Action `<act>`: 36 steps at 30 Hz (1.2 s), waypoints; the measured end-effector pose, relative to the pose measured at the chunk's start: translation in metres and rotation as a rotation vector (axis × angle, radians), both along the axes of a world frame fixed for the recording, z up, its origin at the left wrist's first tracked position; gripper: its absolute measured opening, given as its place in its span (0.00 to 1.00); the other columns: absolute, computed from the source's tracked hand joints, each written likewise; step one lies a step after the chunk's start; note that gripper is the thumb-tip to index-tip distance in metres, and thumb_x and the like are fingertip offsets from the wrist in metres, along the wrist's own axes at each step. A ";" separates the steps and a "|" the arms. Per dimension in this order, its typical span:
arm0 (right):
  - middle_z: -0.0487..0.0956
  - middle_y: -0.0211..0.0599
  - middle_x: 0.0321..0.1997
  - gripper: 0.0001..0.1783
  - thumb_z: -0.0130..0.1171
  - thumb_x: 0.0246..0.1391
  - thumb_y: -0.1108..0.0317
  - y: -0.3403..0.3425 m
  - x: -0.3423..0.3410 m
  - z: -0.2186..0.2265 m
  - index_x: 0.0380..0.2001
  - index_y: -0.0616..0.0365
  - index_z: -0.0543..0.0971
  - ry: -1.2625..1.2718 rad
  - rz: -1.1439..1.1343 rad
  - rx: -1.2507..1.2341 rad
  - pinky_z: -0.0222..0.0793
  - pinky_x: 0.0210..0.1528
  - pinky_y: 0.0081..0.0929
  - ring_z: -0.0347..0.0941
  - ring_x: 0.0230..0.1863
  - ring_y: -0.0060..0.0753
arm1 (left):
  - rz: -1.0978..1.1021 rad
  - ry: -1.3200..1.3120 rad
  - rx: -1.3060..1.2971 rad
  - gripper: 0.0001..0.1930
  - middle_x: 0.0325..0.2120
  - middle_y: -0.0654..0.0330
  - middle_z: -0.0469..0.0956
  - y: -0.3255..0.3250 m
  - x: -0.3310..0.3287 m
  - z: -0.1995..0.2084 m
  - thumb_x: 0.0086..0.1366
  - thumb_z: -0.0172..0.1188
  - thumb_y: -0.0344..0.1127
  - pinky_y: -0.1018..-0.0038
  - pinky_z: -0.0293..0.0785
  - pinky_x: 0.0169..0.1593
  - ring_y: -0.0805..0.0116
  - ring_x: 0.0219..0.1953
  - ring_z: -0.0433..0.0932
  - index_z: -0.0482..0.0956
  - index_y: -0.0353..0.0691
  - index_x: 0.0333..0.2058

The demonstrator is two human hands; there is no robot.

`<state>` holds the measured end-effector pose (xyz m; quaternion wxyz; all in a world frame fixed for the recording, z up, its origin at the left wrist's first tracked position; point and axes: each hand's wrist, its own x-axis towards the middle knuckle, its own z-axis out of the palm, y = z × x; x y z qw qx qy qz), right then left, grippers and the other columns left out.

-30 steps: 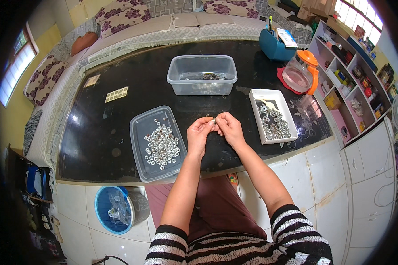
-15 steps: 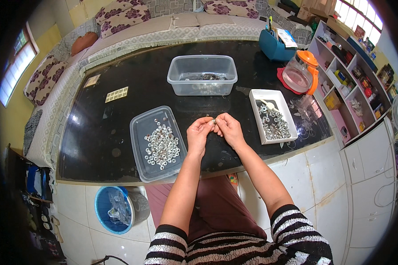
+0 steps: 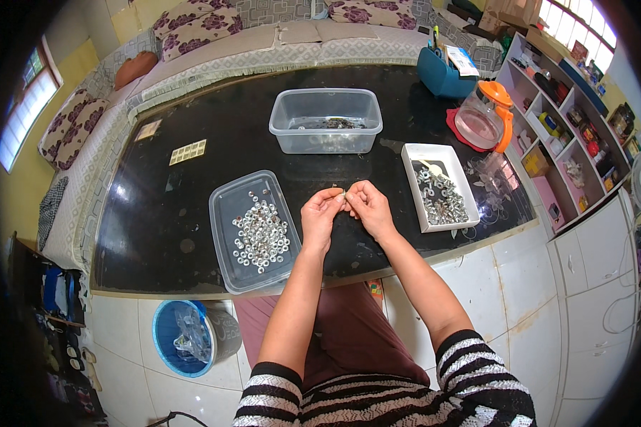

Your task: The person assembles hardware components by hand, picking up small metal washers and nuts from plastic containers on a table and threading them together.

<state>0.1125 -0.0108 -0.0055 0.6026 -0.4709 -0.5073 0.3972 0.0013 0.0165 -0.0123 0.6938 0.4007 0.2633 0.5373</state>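
Observation:
Above the black table, my left hand [image 3: 320, 215] and my right hand [image 3: 371, 212] meet fingertip to fingertip. Both are closed in a pinch around one tiny piece, mostly covered by the fingers and too small to name. To the left of my left hand, a grey plastic lid [image 3: 224, 240] carries a heap of small metal nuts [image 3: 262, 231]. Right of my right hand stands a white box [image 3: 470, 183] holding bolts [image 3: 445, 203] and a pale spoon-like piece. Beyond my hands, a clear plastic tub [image 3: 325, 142] has dark metal pieces at its bottom.
A glass jug [image 3: 475, 121] with an orange lid and handle sits on a red mat at the right. Behind it is a teal container [image 3: 445, 75]. A label sheet [image 3: 188, 152] lies at the left. Below the table edge stands a blue bin [image 3: 185, 338].
My fingertips have shifted slightly around the small piece. Both arms and the containers stay where they were.

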 end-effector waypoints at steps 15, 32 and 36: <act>0.69 0.28 0.17 0.04 0.47 0.48 0.71 0.000 0.000 0.000 0.26 0.61 0.67 -0.019 -0.008 -0.005 0.58 0.19 0.12 0.63 0.18 0.14 | 0.009 0.021 0.006 0.07 0.23 0.63 0.72 0.000 0.000 0.000 0.51 0.53 0.23 0.85 0.66 0.32 0.79 0.26 0.70 0.71 0.32 0.31; 0.69 0.28 0.14 0.07 0.48 0.48 0.68 0.003 0.010 -0.001 0.24 0.60 0.69 0.093 0.093 -0.141 0.56 0.15 0.11 0.61 0.14 0.15 | 0.215 0.266 0.251 0.05 0.24 0.64 0.72 -0.004 0.004 -0.002 0.49 0.54 0.22 0.86 0.65 0.32 0.81 0.26 0.69 0.73 0.33 0.28; 0.69 0.28 0.14 0.07 0.48 0.48 0.67 0.003 0.011 0.000 0.23 0.60 0.69 0.101 0.074 -0.177 0.56 0.15 0.11 0.61 0.14 0.14 | 0.231 0.287 0.232 0.05 0.23 0.64 0.73 -0.004 0.005 -0.002 0.49 0.55 0.22 0.86 0.67 0.30 0.80 0.26 0.70 0.73 0.34 0.28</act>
